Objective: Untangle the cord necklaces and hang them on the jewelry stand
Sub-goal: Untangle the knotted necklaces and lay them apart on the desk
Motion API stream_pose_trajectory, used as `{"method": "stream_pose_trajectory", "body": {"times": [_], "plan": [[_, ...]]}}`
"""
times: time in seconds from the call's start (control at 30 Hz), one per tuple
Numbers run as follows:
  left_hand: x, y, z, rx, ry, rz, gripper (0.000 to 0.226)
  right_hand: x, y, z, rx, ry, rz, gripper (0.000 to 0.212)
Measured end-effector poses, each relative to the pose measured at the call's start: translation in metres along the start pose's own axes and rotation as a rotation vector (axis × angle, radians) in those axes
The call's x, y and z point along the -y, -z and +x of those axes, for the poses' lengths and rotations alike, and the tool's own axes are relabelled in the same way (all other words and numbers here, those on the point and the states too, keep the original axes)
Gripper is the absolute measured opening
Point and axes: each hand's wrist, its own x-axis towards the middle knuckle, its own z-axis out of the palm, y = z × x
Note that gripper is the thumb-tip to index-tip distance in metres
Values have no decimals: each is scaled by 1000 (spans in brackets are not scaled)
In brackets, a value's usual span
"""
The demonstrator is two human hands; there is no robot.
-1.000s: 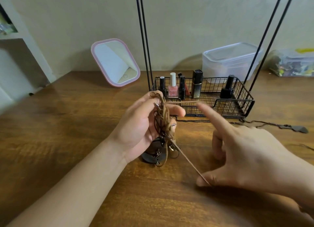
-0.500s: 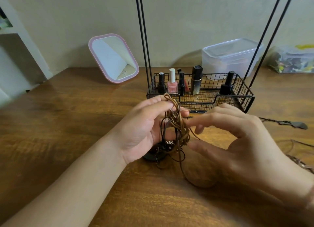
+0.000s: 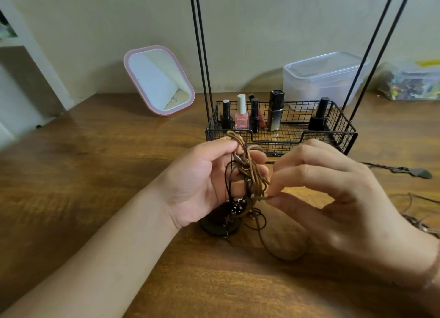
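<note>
You sit at a wide wooden tabletop (image 3: 83,175) against a plain cream wall, with the untangling step in hand and nothing yet hung. The jewelry stand (image 3: 281,137) rises straight ahead, its wire basket base holding nail polish bottles (image 3: 241,115) and its thin black rods running up out of view; the hooks cannot be seen. A pink-framed mirror (image 3: 159,79) leans on the wall to the left, and a clear lidded box (image 3: 323,75) sits behind the stand. Your left hand (image 3: 202,182) holds the bundle of cord necklaces (image 3: 247,175) upright just in front of the basket, its fingers closed around the upper loops, while a dark round pendant (image 3: 220,223) hangs from it near or on the wood. Your right hand (image 3: 333,194) pinches a tan strand at the bundle's lower edge between thumb and forefinger. The next move likely calls for a slow, light pull on that one strand, following it through the knot, since a hard tug could tighten the snarl. A separate dark chain with pendant (image 3: 419,172) lies at far right.
</note>
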Motion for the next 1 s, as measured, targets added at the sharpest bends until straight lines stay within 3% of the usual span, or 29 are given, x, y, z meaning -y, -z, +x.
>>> {"method": "stream_pose_trajectory", "body": {"times": [0.17,0.27,0.4,0.57,0.73,0.9,1.0], "plan": [[-3,4,1,-43,-16,-23,21,1,9,0,148,-82,30,6],[-3,5,2,-51,-43,-26,37,-1,5,0,195,-177,-7,14],[-1,2,2,-26,-56,10,32,3,-6,3,85,-303,76,39],[-2,2,2,-11,-74,40,26,2,-9,8,22,-337,217,13],[-2,5,3,-36,-47,112,20,2,3,11,-70,-427,430,23],[1,7,6,-139,-167,343,14,4,1,11,25,-445,10,18],[1,3,4,-186,-256,460,12,3,4,10,86,-515,0,33]]}}
